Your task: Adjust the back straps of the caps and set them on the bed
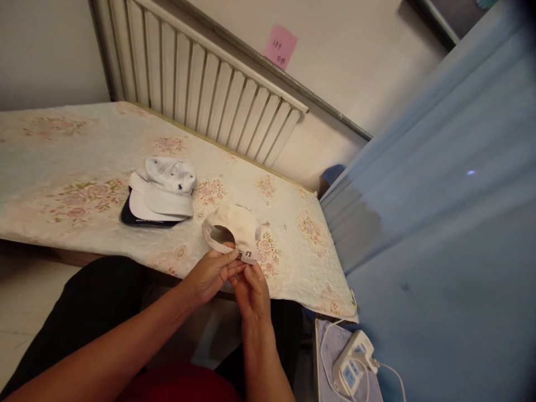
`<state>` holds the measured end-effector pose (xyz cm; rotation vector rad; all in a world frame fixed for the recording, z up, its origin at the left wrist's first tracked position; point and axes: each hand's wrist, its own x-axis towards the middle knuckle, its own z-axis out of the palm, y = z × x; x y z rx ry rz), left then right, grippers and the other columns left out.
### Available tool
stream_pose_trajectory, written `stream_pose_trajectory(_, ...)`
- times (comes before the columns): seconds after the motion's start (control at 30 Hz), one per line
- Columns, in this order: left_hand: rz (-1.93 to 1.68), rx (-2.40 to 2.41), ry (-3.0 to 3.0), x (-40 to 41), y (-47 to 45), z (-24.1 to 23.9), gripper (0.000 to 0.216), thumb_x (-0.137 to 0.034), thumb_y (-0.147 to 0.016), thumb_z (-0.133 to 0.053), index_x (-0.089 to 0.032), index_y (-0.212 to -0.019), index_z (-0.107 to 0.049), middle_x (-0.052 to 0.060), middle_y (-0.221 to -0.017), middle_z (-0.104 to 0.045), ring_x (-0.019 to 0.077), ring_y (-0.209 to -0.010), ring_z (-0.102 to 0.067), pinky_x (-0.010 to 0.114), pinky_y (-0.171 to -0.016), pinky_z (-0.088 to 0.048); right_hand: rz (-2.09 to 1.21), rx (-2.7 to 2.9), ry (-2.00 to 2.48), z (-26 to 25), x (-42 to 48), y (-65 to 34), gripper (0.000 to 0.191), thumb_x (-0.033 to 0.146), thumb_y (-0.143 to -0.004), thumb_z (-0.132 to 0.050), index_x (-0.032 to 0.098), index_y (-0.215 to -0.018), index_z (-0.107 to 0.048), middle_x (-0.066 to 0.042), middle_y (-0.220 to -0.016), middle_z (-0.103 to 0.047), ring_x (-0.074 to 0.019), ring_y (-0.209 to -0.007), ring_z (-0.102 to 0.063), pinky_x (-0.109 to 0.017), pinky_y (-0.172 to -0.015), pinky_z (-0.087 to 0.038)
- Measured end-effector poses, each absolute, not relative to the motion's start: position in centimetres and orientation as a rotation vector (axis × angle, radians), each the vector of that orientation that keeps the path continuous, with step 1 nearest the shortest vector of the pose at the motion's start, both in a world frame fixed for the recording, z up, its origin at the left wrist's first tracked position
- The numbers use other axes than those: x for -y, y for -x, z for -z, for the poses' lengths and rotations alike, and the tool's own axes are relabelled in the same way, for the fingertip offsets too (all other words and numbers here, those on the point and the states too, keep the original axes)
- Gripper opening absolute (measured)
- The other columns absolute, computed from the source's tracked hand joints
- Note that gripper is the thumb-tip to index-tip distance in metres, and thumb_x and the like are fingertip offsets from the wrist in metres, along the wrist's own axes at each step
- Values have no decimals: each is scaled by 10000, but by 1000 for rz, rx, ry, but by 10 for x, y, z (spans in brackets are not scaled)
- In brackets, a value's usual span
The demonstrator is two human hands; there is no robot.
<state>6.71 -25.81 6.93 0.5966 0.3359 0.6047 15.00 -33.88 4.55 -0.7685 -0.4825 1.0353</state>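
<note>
A cream cap (237,226) lies on the floral-covered table (84,167), its back opening turned toward me. My left hand (211,273) pinches the cap's rear strap near the buckle (248,255). My right hand (253,293) is closed on the same strap from the other side, fingertips meeting those of the left. Further left on the table, a white cap (165,187) sits stacked on a dark navy cap (144,219), untouched by either hand.
A white radiator (209,84) runs along the wall behind the table, with a pink note (280,46) above it. A blue curtain (439,195) hangs at the right. A white power strip (352,365) with cables lies low at the right.
</note>
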Motion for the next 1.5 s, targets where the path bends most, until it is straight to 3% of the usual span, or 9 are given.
stream_pose_trajectory(0.17,-609,-372,-598,257,-66,-70,162,-241,-788,-713,-141,-887,-632,74,-898,-738,188,-899,-695,327,-889,-525,-1053,463,618,-48,330,-148,375,260,-773,-643,215,-1144,-630,-82,-1201,-668,-214,-1156,-600,-440,-1101,-356)
stream_pose_trajectory(0.37,-581,-379,-521,259,-65,-70,88,-190,-809,-682,-131,-868,-653,80,-883,-741,177,-863,-702,294,-849,-545,-1029,410,607,-47,320,-152,383,304,-698,-677,159,-1053,-662,-107,-1099,-706,-234,-1126,-620,-436,-1142,-317)
stream_pose_trajectory(0.57,-595,-435,-436,259,-63,-78,55,-135,-820,-658,-145,-862,-624,75,-882,-740,186,-822,-713,301,-786,-566,-970,379,655,-58,311,-153,308,278,-701,-679,183,-994,-670,-68,-994,-735,-220,-1018,-667,-432,-1070,-415)
stream_pose_trajectory(0.73,-605,-409,-405,256,-63,-78,46,-194,-850,-634,-170,-889,-626,54,-885,-735,184,-801,-713,303,-766,-557,-840,362,775,-71,305,-159,275,226,-696,-680,213,-970,-672,-33,-990,-733,-182,-991,-664,-376,-1023,-455)
stream_pose_trajectory(0.93,-479,-413,-483,252,-61,-69,270,-363,-906,-558,-120,-948,-667,99,-932,-719,163,-777,-689,281,-743,-542,-787,383,785,-85,305,-169,307,168,-700,-688,214,-1002,-660,-31,-992,-725,-160,-892,-668,-322,-856,-522)
stream_pose_trajectory(1.1,-427,-458,-667,252,-57,-63,252,-390,-846,-632,-142,-884,-638,62,-798,-692,152,-673,-658,292,-677,-516,-766,416,776,-100,298,-190,257,131,-701,-704,206,-943,-662,5,-894,-719,-127,-819,-663,-273,-777,-522)
stream_pose_trajectory(1.3,-398,-474,-847,243,-56,-56,268,-393,-795,-665,-142,-883,-627,57,-823,-682,157,-706,-650,305,-707,-484,-655,412,904,-125,280,-236,282,132,-624,-733,179,-889,-650,16,-784,-702,-132,-731,-652,-305,-749,-533)
stream_pose_trajectory(1.5,-428,-541,-874,235,-59,-48,275,-395,-740,-686,-149,-845,-621,57,-810,-685,163,-711,-642,320,-724,-476,-378,537,1027,-139,268,-253,223,222,-617,-749,168,-810,-650,30,-759,-674,-109,-706,-603,-250,-697,-501)
